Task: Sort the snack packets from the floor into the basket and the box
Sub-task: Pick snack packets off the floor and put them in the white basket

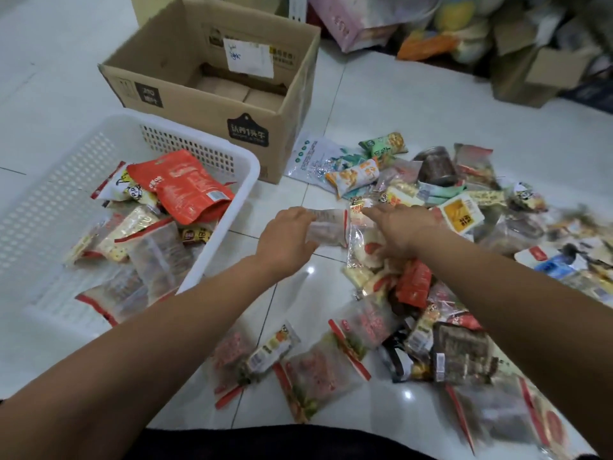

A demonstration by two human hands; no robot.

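Note:
Over the floor between basket and pile, my left hand (pixel 285 235) grips a clear snack packet with a red edge (pixel 330 227). My right hand (pixel 398 232) reaches into the heap just right of it, fingers closed around a clear packet with white and red contents (pixel 360 247). The white plastic basket (pixel 215 152) on the left holds several packets, a large red pouch (pixel 185 187) on top. Behind it stands the open cardboard box (pixel 292 94) with small brown cartons inside. Loose snack packets (pixel 414 327) cover the floor to the right and in front.
White tiled floor (pixel 414 104) lies beyond the pile. Clutter of bags and cardboard boxes (pixel 537 71) lines the far right wall. A clear jar (pixel 436 167) lies among the packets. My dark clothing shows at the bottom edge.

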